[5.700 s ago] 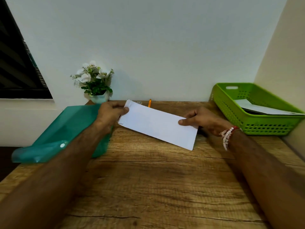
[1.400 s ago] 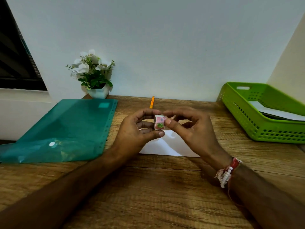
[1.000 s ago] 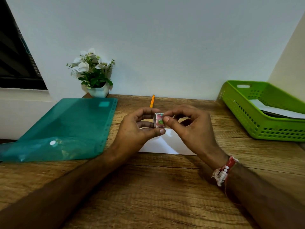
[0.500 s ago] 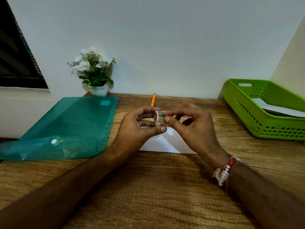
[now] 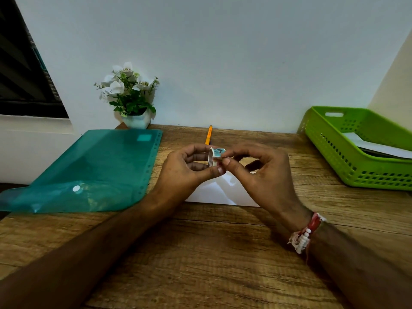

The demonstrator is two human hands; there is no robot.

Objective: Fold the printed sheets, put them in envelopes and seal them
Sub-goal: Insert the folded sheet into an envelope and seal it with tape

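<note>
Your left hand (image 5: 189,169) and right hand (image 5: 265,175), raised over the white envelope (image 5: 223,191), both pinch a small patterned roll (image 5: 215,155); the green basket (image 5: 334,152) holds white papers (image 5: 379,148).

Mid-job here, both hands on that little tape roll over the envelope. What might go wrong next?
1. The small tape roll is held only by fingertips of the left hand and right hand; it may slip and drop.
2. The envelope lies unheld beneath them, so it may shift when tape is pressed on.
3. A peeled strip might curl and stick to itself.
</note>
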